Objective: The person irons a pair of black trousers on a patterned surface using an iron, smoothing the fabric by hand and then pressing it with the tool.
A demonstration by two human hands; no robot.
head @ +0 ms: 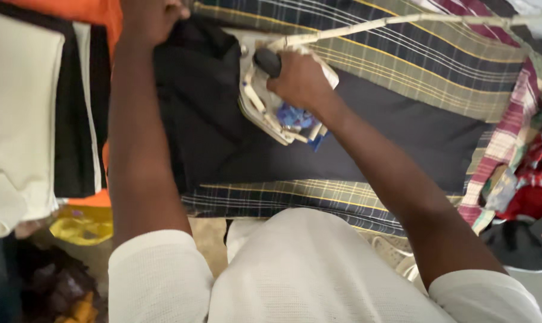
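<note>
Dark garment (pixel 217 131) lies flat on the plaid cloth (pixel 426 66) in the frame's centre, and the pressing step seems under way. Right hand (pixel 301 81) grips the iron (pixel 265 101) handle with closed fingers; left hand (pixel 151 21), fingers curled, pins the fabric at upper left. Next move probably needs a slow, even glide while the cloth is kept tight.

A stack of folded clothes (pixel 19 113), cream and black, sits at the left with orange cloth (pixel 94 15) under it. A yellow bag (pixel 82 224) lies below. Red and mixed clothes (pixel 531 179) pile up at the right.
</note>
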